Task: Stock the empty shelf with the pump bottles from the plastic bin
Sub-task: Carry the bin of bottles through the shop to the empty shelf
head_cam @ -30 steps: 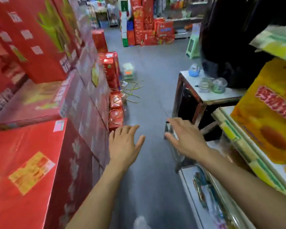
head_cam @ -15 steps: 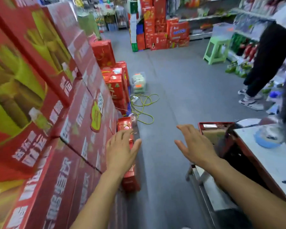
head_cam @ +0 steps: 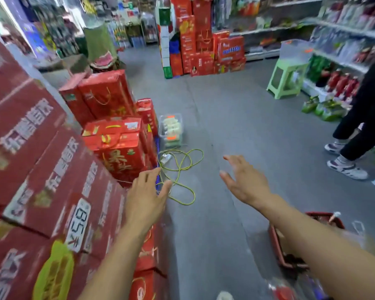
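Observation:
A clear plastic bin (head_cam: 171, 129) with pale bottles inside stands on the grey floor beside the red boxes, well ahead of me. My left hand (head_cam: 146, 197) and my right hand (head_cam: 244, 181) are both stretched forward, fingers spread, holding nothing. Both hands are short of the bin, above the floor. Store shelves (head_cam: 342, 35) run along the far right, stocked with packaged goods and red bottles.
Stacked red gift boxes (head_cam: 52, 174) wall in the left side. A yellow-green cable (head_cam: 180, 169) lies coiled on the floor before the bin. A person in black (head_cam: 366, 118) stands right, by a green stool (head_cam: 287, 77). A red basket (head_cam: 290, 241) sits low right.
The view has swung left and forward down the aisle; the counter at right has dropped out of sight. The bin and cable are now closer. Both hands stay spread and empty.

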